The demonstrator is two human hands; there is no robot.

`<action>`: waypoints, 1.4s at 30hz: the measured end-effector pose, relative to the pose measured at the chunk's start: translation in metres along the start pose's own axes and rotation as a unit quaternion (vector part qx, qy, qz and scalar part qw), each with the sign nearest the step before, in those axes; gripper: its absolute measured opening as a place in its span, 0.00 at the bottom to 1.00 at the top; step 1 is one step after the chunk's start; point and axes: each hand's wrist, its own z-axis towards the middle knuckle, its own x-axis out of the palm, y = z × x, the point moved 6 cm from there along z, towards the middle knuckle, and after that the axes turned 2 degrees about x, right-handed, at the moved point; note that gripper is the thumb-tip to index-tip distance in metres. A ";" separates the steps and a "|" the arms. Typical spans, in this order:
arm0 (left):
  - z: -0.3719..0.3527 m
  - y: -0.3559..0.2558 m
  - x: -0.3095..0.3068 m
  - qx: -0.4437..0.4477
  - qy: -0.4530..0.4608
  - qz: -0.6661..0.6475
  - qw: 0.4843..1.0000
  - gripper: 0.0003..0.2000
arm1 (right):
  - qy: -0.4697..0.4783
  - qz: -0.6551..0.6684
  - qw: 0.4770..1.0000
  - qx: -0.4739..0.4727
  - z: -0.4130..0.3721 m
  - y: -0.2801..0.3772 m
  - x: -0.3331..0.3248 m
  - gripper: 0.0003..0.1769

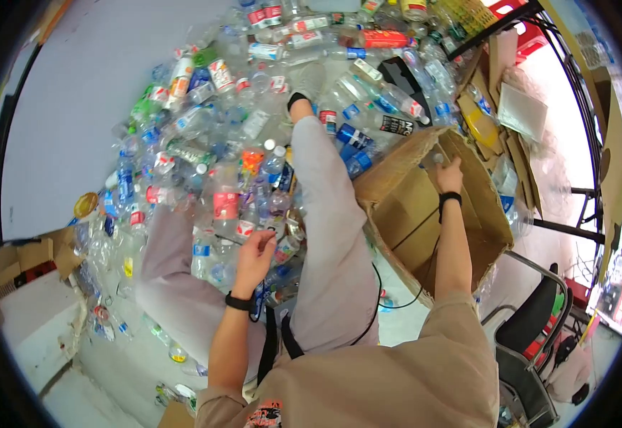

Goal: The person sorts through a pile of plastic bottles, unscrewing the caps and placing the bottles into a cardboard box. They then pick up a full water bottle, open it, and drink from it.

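My right hand (448,175) reaches into an open cardboard box (412,207) that is tilted beside my leg. Its fingers are curled around a small clear piece, apparently the end of a plastic bottle (438,158); the rest is hidden. My left hand (256,251) hovers over the bottle pile near my thigh, fingers pinched together. A tiny dark bit shows at its fingertips, too small to name. Close by are a clear bottle with a red label (226,205) and a bottle with an orange label (252,161).
Plastic bottles cover the floor around my legs. Flattened cardboard (521,160) and a metal-framed rack (583,78) stand on the right. A black chair (533,324) is at the lower right. A large pale panel (68,128) stands on the left.
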 end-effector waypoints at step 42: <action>-0.024 -0.057 -0.064 0.049 -0.031 -0.052 0.997 0.07 | 0.286 -0.238 0.847 -0.379 -0.064 0.132 0.353 0.16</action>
